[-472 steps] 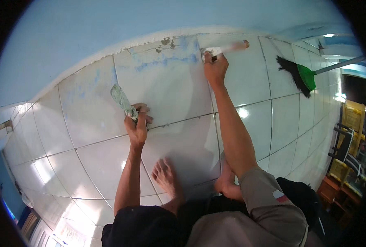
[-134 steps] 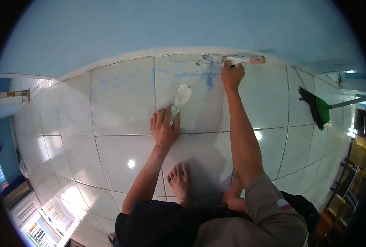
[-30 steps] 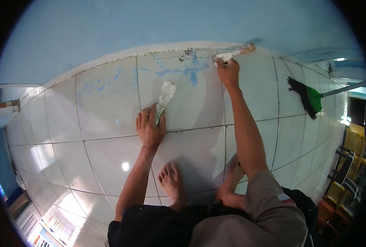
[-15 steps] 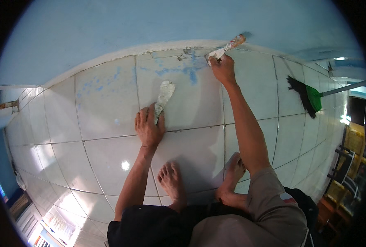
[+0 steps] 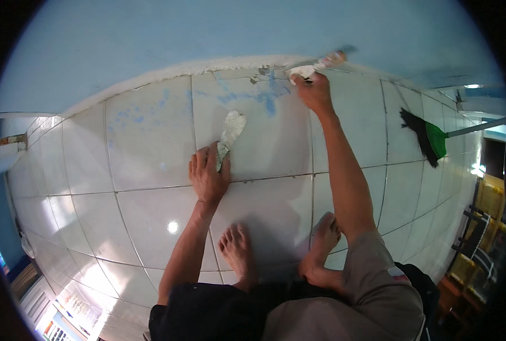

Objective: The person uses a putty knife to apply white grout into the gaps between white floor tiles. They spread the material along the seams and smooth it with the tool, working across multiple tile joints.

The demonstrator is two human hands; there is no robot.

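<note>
Resting on the white tiled floor, my left hand [image 5: 208, 173] grips a putty-caked scraper [image 5: 231, 128], whose blade points toward the wall. My right hand [image 5: 315, 91] is closed around a second scraper [image 5: 307, 73] with white residue and a stained wooden handle [image 5: 332, 59], slightly blurred. Its blade meets the tile just below the rough white strip [image 5: 224, 64] along the blue wall's foot. Blue smudges [image 5: 270, 105] and a chipped, cracked patch [image 5: 262, 73] mark the tile beside it. My bare feet stand below both hands.
A green broom head with dark bristles [image 5: 435, 138] lies on the tiles at the right, its pole running out to the edge. Blue wall [image 5: 236, 28] fills the top. Yellow and dark furniture [image 5: 480, 210] stands at the far right, a bright opening [image 5: 59, 324] at lower left.
Since the earliest frame, my left hand has moved right and turned down onto the floor with its scraper. Over the last second, my right hand's scraper has shifted slightly about the wall's foot, handle tilting upward.
</note>
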